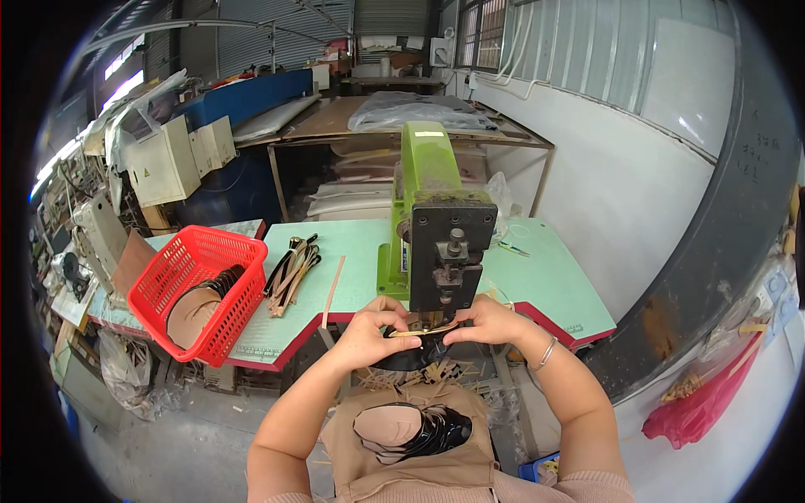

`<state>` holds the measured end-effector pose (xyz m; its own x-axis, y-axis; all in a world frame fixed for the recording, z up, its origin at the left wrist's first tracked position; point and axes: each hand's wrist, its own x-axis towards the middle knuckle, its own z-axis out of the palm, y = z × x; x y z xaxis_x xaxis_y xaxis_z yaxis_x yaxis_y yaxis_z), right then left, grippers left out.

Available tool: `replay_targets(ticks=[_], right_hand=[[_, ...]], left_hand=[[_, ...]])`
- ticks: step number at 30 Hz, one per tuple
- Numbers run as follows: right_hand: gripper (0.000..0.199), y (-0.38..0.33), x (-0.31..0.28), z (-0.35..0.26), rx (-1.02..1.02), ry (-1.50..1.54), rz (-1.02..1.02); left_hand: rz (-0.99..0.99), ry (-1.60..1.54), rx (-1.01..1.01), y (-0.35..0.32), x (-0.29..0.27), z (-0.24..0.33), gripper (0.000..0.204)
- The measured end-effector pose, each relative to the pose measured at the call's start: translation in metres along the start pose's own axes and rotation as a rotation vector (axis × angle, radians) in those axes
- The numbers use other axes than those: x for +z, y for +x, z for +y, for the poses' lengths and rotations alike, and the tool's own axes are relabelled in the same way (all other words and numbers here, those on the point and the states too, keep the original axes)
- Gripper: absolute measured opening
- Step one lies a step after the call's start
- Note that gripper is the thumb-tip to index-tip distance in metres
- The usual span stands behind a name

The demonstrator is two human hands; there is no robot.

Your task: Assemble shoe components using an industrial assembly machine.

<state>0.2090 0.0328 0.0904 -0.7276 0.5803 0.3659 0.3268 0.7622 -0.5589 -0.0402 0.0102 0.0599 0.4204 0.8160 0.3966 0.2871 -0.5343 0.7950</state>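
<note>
Both hands meet under the black head (451, 243) of a green press machine (432, 163). Between them is a thin tan-and-black shoe piece (408, 334), seen nearly edge-on. My left hand (366, 335) pinches its left end, thumb on top. On the other end, my right hand (490, 324) closes with thumb and fingers; a silver bracelet circles that wrist. The machine's lower tip sits right above the piece, and the contact point is hidden. On my lap, over a brown apron (352, 457), lies a stack of tan insoles with glossy black straps (412, 432).
A red plastic basket (239, 314) holding insoles (194, 317) stands on the green tabletop (289, 235) at left. Beside it lies a bundle of black and tan straps (291, 272). Scraps (419, 377) litter the area below the machine. A pink bag (700, 411) hangs at right.
</note>
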Motion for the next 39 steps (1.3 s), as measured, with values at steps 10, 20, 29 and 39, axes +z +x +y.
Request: replay_targets(ticks=[10, 20, 29, 39], right_hand=[[0.037, 0.006, 0.016, 0.019, 0.120, 0.165, -0.078], [0.054, 0.006, -0.003, 0.010, 0.199, 0.080, -0.123], [0.046, 0.013, 0.016, -0.002, 0.130, 0.192, -0.028], [0.043, 0.009, 0.013, -0.007, 0.158, 0.167, 0.114]], left_hand=[[-0.058, -0.033, -0.028, -0.003, -0.016, 0.000, 0.021], [-0.071, -0.036, 0.048, 0.000, -0.005, 0.004, 0.019], [-0.173, -0.278, -0.034, 0.003, -0.027, -0.021, 0.018], [-0.117, -0.076, 0.091, 0.011, 0.002, 0.000, 0.018]])
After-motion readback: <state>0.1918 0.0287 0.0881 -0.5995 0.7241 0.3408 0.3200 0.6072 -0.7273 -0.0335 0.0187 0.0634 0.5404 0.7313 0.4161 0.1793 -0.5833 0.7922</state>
